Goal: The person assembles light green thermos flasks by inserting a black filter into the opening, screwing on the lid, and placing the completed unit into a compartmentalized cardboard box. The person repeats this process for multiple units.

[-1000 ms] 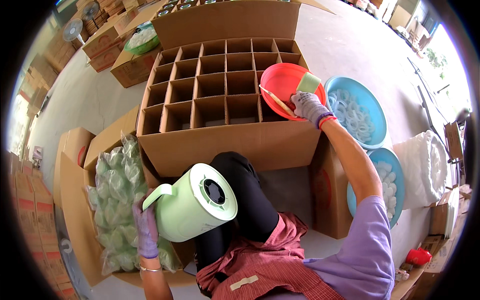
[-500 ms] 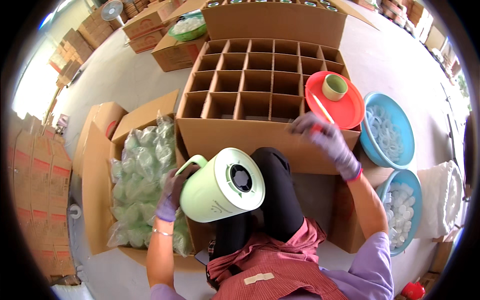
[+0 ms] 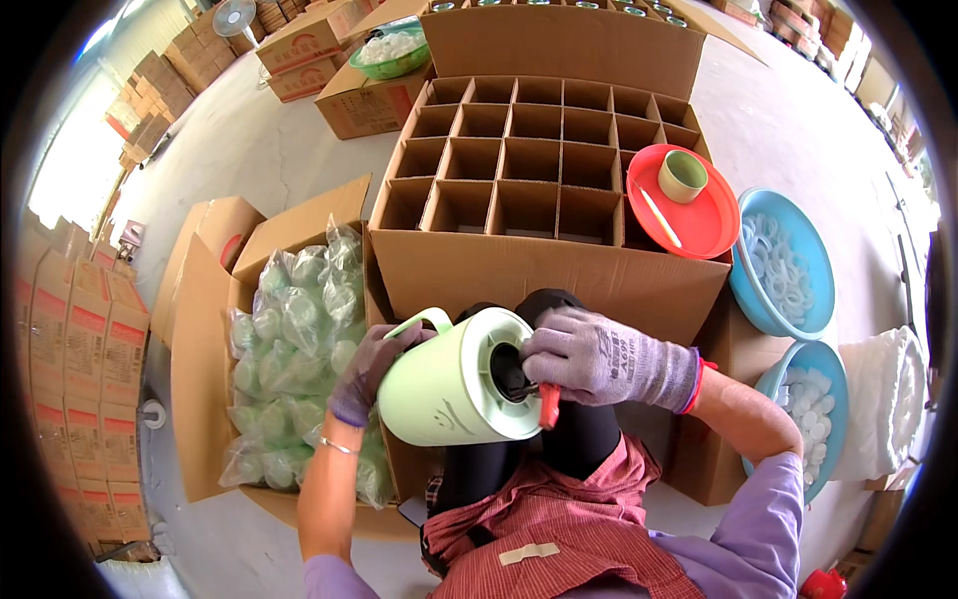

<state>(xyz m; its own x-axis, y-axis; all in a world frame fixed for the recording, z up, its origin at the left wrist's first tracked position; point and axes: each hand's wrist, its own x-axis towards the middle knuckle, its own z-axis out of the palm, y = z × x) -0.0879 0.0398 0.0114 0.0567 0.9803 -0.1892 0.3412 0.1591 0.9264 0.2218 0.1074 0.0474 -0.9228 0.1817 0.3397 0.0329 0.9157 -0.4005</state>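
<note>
A pale green jug [image 3: 431, 394] with a handle and a drawn smiling face lies tilted above my lap, its round base turned toward the right. My gloved left hand [image 3: 371, 377] grips it on the handle side; the handle partly hides the fingers. At the black round piece [image 3: 506, 369] in the base, my gloved right hand [image 3: 599, 359] is closed around a tool with a red handle [image 3: 549, 407]. The tool's tip reaches the black piece; its exact kind is hidden by the fingers.
Ahead stands a divided cardboard box [image 3: 539, 260], with a red basin [image 3: 714, 225] on its right corner holding a green cup [image 3: 683, 177] and a white stick. Blue basins of rings [image 3: 830, 270] and white caps [image 3: 836, 399] stand right. Bagged green items [image 3: 299, 319] fill the left box.
My right hand has come down and left from beside the red basin, bringing the red-handled tool to the jug's base. The jug has shifted slightly right in view.
</note>
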